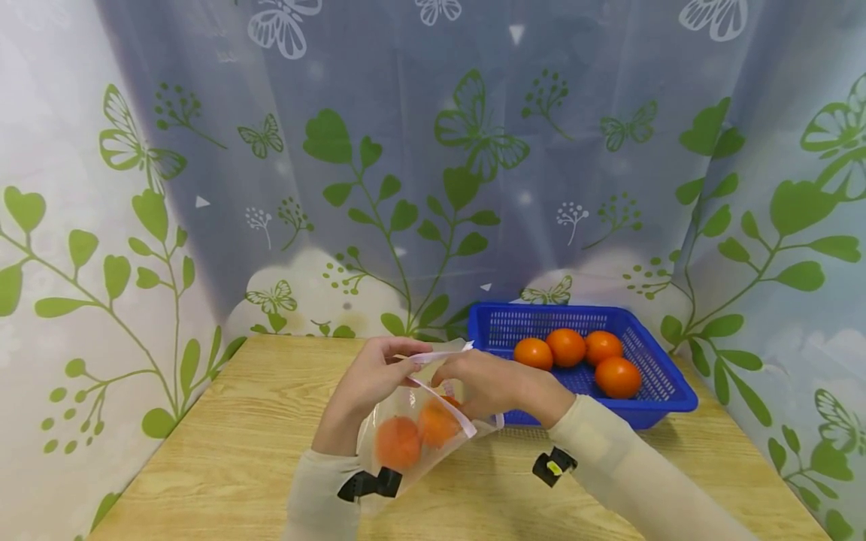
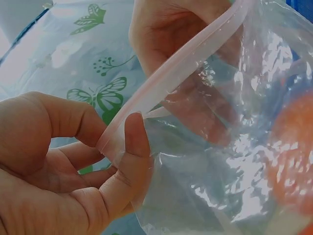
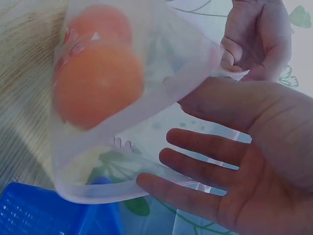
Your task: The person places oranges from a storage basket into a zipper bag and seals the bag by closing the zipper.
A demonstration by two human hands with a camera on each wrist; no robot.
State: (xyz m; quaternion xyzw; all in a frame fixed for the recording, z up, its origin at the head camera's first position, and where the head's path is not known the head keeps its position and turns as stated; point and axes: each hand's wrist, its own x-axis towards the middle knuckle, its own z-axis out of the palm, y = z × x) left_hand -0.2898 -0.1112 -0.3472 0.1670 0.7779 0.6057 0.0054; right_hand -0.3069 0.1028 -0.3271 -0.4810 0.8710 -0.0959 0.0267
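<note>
The clear plastic bag (image 1: 425,462) is between your hands over the table (image 1: 257,421), just left of the basket; I cannot tell whether its bottom rests on the wood. Its mouth gapes, and the pale rim (image 1: 443,404) runs slantwise between your fingers. Two orange fruits sit low in it, side by side: the left fruit (image 1: 398,443) and the right fruit (image 1: 438,422).

Your left hand (image 1: 386,376) is closed down to a pinch – thumb on the film, forefinger at the pale strip – and it grips the bag by that edge. Your right hand (image 1: 490,379) is well opened out, its lower three fingers extended and spread at the mouth; one digit lies against the rim, and through the film the left wrist view shows part of the hand inside.

Just beyond your right hand stands one blue basket (image 1: 649,409) with slotted walls, and you can count four more fruits (image 1: 565,347) in it, grouped toward its right half.

You wear two cream sleeves (image 1: 643,458), with a black fitting (image 1: 389,482) at each cuff. Behind the table hangs a curtain (image 1: 379,45) printed with leaves and butterflies.
</note>
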